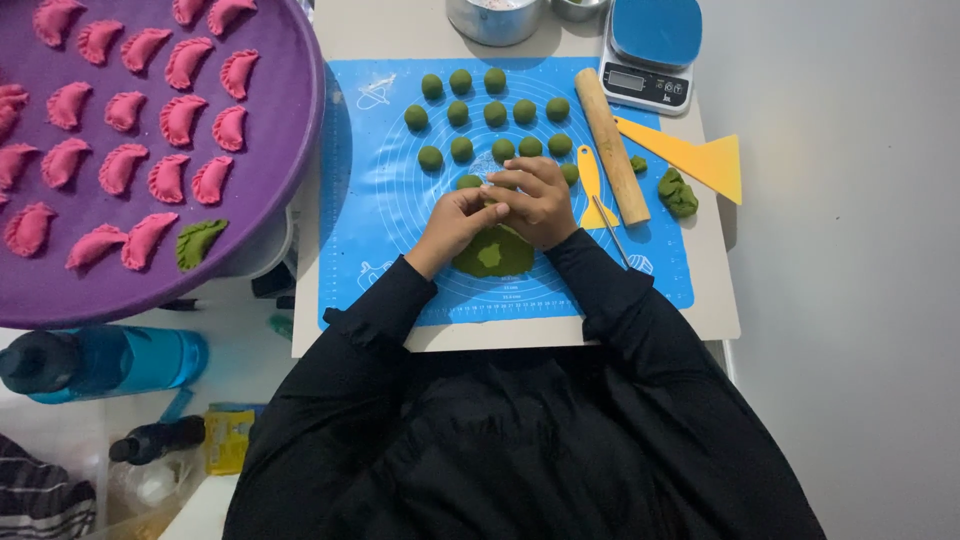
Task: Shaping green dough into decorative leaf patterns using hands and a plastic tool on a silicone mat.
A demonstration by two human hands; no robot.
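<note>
Overhead, one green dumpling (201, 242) is trayed among pink ones (118, 168); both hands (505, 205), fingers pinched together, are held over a green disc (493, 253), while many balls (495, 113) are left.

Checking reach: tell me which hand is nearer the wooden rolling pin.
Right. The right hand sits just left of the rolling pin; the left hand lies farther left, beyond it.
</note>
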